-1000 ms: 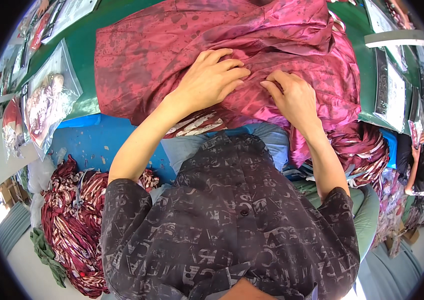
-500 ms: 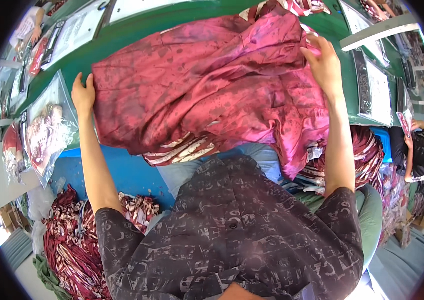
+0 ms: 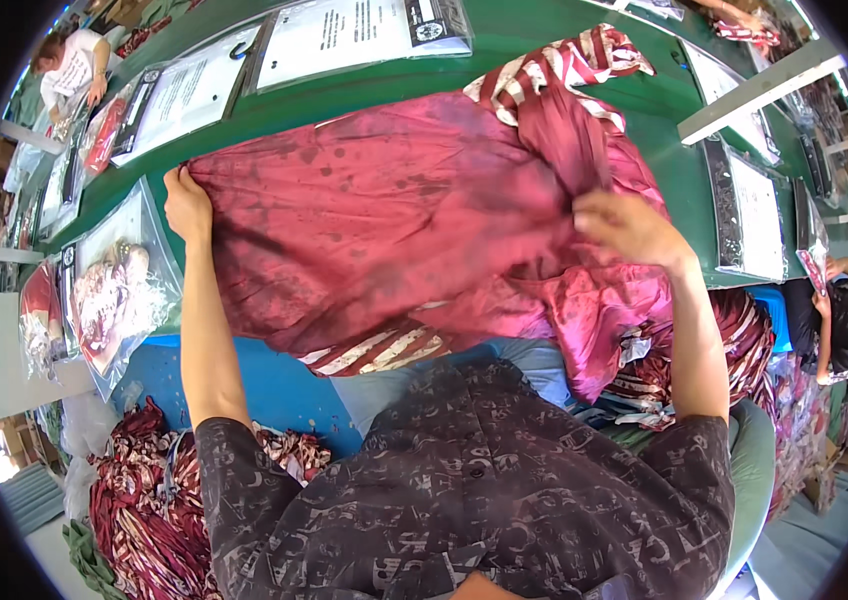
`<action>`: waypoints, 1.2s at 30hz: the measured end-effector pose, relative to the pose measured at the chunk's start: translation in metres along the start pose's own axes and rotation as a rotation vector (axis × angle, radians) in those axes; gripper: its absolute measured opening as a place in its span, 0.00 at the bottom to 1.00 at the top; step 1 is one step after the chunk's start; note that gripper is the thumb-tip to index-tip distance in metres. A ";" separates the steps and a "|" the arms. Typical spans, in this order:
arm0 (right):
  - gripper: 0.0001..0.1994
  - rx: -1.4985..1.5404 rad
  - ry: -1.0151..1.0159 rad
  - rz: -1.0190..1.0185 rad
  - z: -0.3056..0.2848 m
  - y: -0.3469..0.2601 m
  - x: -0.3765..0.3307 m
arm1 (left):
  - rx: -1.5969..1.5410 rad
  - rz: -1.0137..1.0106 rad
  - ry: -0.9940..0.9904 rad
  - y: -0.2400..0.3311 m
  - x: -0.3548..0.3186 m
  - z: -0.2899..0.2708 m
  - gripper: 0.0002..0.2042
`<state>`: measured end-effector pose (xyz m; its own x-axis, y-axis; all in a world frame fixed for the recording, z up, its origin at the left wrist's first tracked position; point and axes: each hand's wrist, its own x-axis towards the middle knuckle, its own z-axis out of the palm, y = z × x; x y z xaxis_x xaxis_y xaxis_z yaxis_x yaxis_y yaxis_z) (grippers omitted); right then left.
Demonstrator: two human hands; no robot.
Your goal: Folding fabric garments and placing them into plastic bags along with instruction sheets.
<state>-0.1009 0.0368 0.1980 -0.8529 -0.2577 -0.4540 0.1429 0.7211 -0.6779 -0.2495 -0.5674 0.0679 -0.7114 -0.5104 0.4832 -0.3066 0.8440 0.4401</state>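
Hands are wide apart | left hand (image 3: 189,208) is pinched on far left corner of red cloth (image 3: 374,200) | right hand (image 3: 636,230) is blurred over its right part, grip cannot be told | cloth is spread on green table (image 3: 664,115) | corner should be held firmly, creases smoothed gently

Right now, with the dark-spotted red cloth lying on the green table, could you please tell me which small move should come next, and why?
I would probably smooth the dark-spotted red cloth rightward with the right hand: the left hand grips its far left corner, and the left part looks flatter, while folds bunch near the right hand.
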 end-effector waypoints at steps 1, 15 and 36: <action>0.14 0.094 -0.020 0.051 0.000 0.002 -0.009 | -0.007 0.007 -0.001 0.002 0.002 0.004 0.17; 0.19 -0.245 0.699 -0.082 -0.047 0.022 0.098 | 0.016 -0.138 -0.060 0.001 0.008 0.017 0.21; 0.27 -0.073 0.906 0.422 -0.103 0.184 0.083 | -0.132 0.091 -0.161 -0.006 -0.006 0.013 0.19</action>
<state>-0.1967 0.2140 0.0953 -0.8049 0.5932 -0.0171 0.5167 0.6863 -0.5118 -0.2513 -0.5678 0.0528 -0.8272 -0.3915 0.4032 -0.1588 0.8511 0.5005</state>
